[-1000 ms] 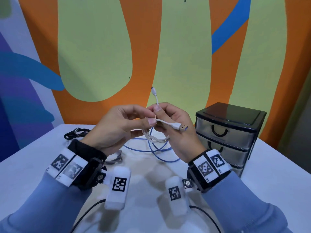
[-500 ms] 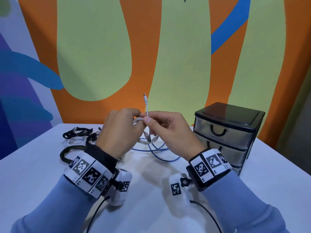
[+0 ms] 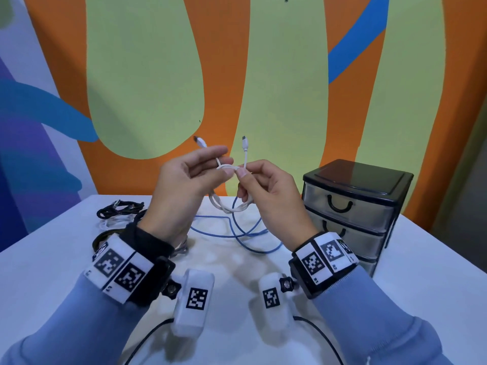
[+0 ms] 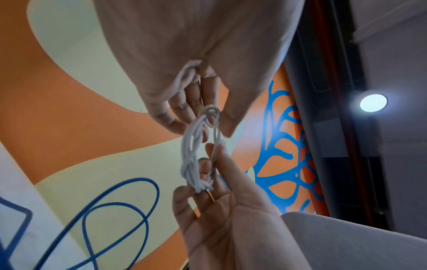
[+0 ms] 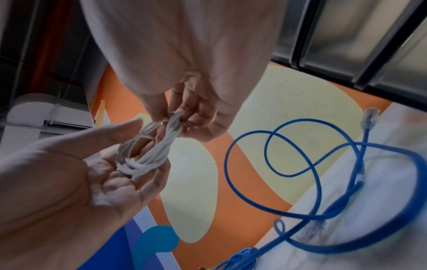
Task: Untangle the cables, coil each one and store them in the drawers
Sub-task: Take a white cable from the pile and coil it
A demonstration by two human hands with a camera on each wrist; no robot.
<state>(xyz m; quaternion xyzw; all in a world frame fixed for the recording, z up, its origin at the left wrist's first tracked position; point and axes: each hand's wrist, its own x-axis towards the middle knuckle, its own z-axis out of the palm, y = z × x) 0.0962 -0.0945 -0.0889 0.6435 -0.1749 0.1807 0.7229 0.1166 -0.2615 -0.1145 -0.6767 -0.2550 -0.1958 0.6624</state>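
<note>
Head view: at mid-frame, above the white table [image 3: 411,259], the left hand [image 3: 184,191] and right hand [image 3: 271,198] hold a coiled white cable [image 3: 229,206] between them. Both pinch it at the top of the coil, thumb against fingers, where a strand wraps across. Two plug ends stick up above the hands, one leaning toward the upper left, one upright. The coil's loops hang below the fingers. Under the hands a blue cable [image 3: 245,233] lies in loose loops on the table. At left-centre sits a bundle of black cable [image 3: 118,209]. At the right stands the drawer unit [image 3: 353,206], its drawers closed.

Left wrist view: the left hand [image 4: 196,60] fills the top, the right hand [image 4: 226,215] the bottom. The white cable [image 4: 194,155] stretches between them as a narrow bundle, fingers curled on each end. The blue cable [image 4: 115,210] loops at lower left.

Right wrist view: the right hand [image 5: 196,60] at the top grips one end of the white cable [image 5: 150,151]; the left hand [image 5: 76,191], lower left, cups the other end with curled fingers. The blue cable [image 5: 323,182] sprawls at the right on the table [image 5: 392,210].
</note>
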